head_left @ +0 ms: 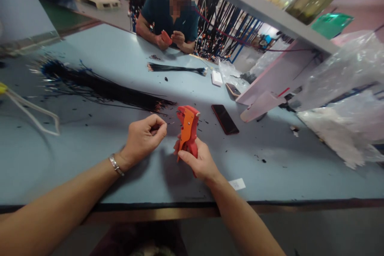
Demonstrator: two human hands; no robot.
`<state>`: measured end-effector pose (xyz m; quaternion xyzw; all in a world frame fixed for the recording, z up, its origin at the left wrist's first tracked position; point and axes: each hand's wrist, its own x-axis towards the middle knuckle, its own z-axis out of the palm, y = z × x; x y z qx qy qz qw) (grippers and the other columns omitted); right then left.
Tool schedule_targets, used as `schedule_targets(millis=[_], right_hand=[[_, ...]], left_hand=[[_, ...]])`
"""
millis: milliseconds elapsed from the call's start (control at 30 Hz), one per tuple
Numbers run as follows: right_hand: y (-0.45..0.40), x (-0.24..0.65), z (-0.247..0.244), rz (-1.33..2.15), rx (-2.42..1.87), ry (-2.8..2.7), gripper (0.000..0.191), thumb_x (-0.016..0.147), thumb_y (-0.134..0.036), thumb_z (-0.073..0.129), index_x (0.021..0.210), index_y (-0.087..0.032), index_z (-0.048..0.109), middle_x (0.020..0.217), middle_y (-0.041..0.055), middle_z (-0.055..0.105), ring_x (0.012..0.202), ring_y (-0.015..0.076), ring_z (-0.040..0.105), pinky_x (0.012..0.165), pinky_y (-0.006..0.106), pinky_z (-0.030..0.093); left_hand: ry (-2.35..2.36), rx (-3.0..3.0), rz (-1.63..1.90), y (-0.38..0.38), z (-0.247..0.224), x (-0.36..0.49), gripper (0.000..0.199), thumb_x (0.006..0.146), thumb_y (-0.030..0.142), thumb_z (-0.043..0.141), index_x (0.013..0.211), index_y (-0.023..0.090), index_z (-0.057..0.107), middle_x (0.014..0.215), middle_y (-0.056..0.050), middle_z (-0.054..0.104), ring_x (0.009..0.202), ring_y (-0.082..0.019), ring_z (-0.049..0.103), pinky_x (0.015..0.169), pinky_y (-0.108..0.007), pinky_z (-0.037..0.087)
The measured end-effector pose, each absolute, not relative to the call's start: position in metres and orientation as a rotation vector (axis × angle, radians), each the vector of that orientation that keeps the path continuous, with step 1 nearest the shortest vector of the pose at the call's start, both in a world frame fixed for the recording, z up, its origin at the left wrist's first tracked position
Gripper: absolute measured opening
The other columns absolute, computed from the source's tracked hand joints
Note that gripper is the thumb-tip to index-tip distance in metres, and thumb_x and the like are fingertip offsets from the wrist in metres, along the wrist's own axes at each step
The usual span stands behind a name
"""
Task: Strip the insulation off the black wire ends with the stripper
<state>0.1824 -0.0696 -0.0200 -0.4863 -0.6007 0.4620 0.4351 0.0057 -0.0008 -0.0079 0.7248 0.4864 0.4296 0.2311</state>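
My right hand [199, 160] is wrapped round the handles of a red and orange wire stripper [188, 124], its jaws pointing up and away from me. To the left of the tool, my left hand [145, 138] is closed in a pinch, thumb against forefinger. What those fingers hold, if anything, is too small to make out; a thin strand shows just off their tips. Beyond my left hand lies a large bundle of black wires [111, 90], with bare copper-coloured ends towards me and silvery tips at the far left.
A phone [225, 119] lies right of the stripper. Across the table [120, 44], a co-worker's hands [171, 39] hold a red tool near a smaller wire bundle [177, 68]. Yellow-ended pliers with pale handles [36, 112] lie left. Plastic bags [345, 128] and a shelf crowd the right.
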Motion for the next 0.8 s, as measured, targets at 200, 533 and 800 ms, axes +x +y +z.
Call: schedule_targets(millis=[200, 533, 800], right_hand=[[-0.069, 0.179, -0.015, 0.513, -1.417, -1.83, 0.035, 0.077, -0.024, 0.055, 0.112, -0.019, 0.054, 0.094, 0.0077, 0.066, 0.077, 0.0217, 0.062, 0.075, 0.035, 0.049], [-0.068, 0.177, -0.026, -0.043, -1.472, -2.025, 0.049, 0.074, -0.024, 0.052, 0.122, -0.012, 0.051, 0.105, 0.017, 0.065, 0.089, 0.0294, 0.061, 0.079, 0.041, 0.049], [-0.068, 0.178, -0.027, -0.149, -1.323, -2.085, 0.048, 0.079, -0.022, 0.05, 0.125, -0.012, 0.05, 0.108, 0.0174, 0.065, 0.099, 0.0301, 0.061, 0.083, 0.043, 0.048]], left_hand=[[1.135, 1.772, 1.116, 0.001, -0.007, 0.008, 0.025, 0.08, 0.041, 0.057, 0.07, 0.018, 0.061, 0.062, 0.0, 0.059, 0.058, -0.013, 0.05, 0.054, -0.023, 0.041], [0.944, 1.515, 1.103, 0.001, -0.014, 0.01, 0.029, 0.072, 0.045, 0.069, 0.076, 0.017, 0.068, 0.078, -0.005, 0.072, 0.074, -0.02, 0.063, 0.07, -0.03, 0.053], [0.934, 1.408, 1.116, -0.002, -0.009, 0.012, 0.021, 0.064, 0.033, 0.071, 0.076, 0.016, 0.066, 0.073, -0.004, 0.069, 0.066, -0.017, 0.062, 0.062, -0.027, 0.052]])
